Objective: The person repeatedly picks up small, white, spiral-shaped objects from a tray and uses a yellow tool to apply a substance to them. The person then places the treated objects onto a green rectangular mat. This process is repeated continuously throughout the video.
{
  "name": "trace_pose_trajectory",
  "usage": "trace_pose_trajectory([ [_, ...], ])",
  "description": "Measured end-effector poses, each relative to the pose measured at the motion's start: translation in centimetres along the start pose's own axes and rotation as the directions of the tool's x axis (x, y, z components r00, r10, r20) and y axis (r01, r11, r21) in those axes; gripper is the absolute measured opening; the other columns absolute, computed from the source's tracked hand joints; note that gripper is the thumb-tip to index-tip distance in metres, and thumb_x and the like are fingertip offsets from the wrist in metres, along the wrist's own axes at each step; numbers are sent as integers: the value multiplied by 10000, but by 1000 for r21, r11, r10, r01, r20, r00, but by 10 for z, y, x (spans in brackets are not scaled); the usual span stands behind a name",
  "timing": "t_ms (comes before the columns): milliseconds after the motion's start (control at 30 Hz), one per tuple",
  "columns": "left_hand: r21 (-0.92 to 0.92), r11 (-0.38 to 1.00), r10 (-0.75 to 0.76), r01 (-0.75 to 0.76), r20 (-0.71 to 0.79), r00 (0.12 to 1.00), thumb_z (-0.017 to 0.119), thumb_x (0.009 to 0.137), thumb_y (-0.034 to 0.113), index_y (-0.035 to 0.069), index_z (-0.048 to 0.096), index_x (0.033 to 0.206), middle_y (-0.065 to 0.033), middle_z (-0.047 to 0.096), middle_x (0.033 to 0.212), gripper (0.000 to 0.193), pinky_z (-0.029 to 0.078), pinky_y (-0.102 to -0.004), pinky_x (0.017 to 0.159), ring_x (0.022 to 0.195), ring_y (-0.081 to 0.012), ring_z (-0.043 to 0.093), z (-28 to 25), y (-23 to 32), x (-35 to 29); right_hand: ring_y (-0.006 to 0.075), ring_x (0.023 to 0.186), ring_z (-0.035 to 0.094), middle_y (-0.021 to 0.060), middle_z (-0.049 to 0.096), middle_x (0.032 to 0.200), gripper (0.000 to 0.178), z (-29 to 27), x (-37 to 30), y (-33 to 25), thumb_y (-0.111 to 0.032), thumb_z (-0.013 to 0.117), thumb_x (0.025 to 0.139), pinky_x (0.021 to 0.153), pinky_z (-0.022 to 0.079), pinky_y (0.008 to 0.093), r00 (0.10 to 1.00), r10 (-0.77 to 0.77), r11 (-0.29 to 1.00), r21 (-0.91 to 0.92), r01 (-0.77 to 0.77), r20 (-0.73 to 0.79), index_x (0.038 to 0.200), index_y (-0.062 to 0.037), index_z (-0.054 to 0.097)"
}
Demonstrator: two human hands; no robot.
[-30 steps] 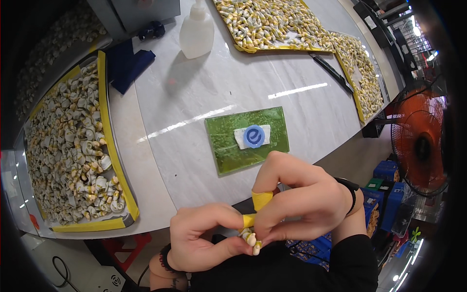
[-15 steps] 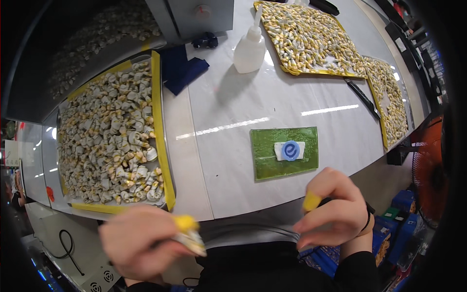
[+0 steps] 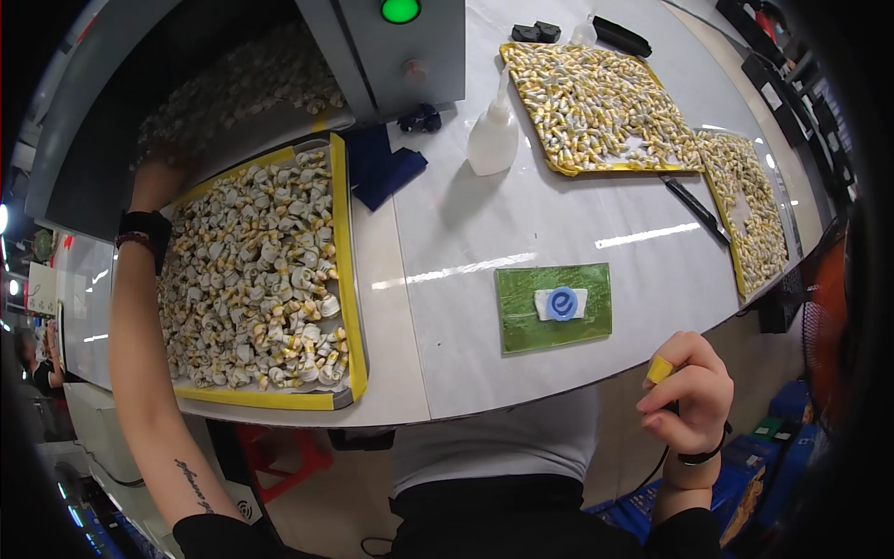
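Note:
My left hand reaches into the dark opening of a grey machine, past the far left corner of a yellow-edged tray. Its fingers are lost in shadow, so what they hold is hidden. Small white-and-yellow pieces fill that tray, and more lie inside the machine. Off the table's near edge, my right hand is held with curled fingers and yellow tape on one of them. A dark bit shows between these fingers, too small to name. A green mat bears a white block with a round blue piece on it.
Two more trays of small pieces, one at the far side and one at right, sit near a black-handled cutter. A clear squeeze bottle stands beside dark blue cloths. An orange fan is at right.
My left hand, which held a small white piece near the table's front edge, has gone forward into the machine. My right hand has shifted slightly right. A green light on the machine is now in view.

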State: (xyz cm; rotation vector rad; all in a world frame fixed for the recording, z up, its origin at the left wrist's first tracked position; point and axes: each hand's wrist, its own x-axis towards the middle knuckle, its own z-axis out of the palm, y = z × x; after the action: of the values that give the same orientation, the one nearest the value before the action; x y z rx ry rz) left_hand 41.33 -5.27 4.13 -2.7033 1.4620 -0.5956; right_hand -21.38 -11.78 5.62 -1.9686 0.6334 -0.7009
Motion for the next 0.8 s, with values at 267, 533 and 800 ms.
trace_pose_trajectory([
  [267,-419,888,-42,188,334,942,495,908,284,53,612,1118,-25,607,768,334,420,-261,587,618,-130,534,-26,-38,23,165,619,550,67,557,711,157,-39,18,-18,-3,721,587,556,417,253,988,-132,934,-343,98,-77,724,-48,658],
  [533,-968,247,275,50,119,954,379,984,320,-27,546,1028,-58,550,709,387,335,-207,461,565,-61,479,-190,155,-195,220,702,566,103,602,770,82,-90,132,48,-44,616,773,651,442,312,981,-165,667,-720,189,104,840,4,605],
  [800,-897,-318,513,307,109,851,600,854,301,-69,616,795,-133,555,650,375,368,-283,503,549,-199,478,-162,219,-250,329,779,593,159,627,834,126,-103,179,103,-79,585,792,730,474,398,977,-2,483,-856,187,213,879,9,605],
])
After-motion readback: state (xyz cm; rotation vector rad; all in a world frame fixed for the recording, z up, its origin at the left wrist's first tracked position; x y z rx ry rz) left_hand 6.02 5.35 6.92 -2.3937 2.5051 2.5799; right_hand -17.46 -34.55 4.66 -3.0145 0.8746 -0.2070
